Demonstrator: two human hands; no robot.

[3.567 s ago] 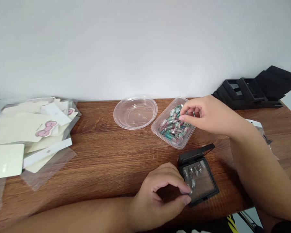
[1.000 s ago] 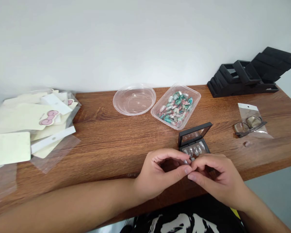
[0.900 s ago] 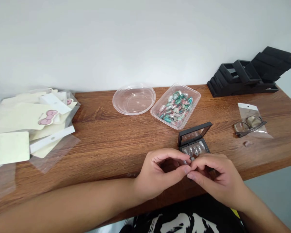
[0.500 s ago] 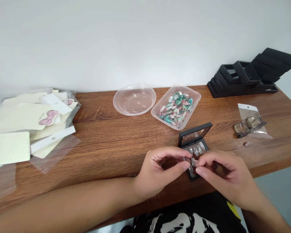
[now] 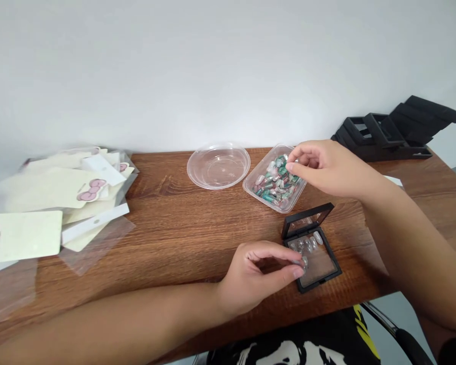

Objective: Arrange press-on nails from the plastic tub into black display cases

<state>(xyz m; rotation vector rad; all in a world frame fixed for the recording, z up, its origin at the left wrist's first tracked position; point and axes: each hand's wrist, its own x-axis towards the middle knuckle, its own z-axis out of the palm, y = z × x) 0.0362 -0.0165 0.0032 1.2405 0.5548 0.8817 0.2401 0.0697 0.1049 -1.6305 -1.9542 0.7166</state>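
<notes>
The clear false nails [image 5: 313, 244] laid in a row inside the open black case [image 5: 319, 267], at 4 o'clock, could be knocked askew if the case were nudged by the left hand [image 5: 243, 284], whose fingertips are placed at its 8 o'clock side. The loose nails [image 5: 275, 186], heaped in the clear tub [image 5: 257, 170] at 3 o'clock near the centre, could be spilled if its rim were caught by the right hand [image 5: 329, 170]; a small, smooth nail could also be dropped from a light pinch. The left thumb and forefinger are held slightly apart, beside a single clear nail [image 5: 305, 262]; whether it is gripped cannot be told. Above the tub's 2 o'clock side, the right fingers are curled, the thumb brought close to the forefinger; whether anything is pinched there cannot be seen.
</notes>
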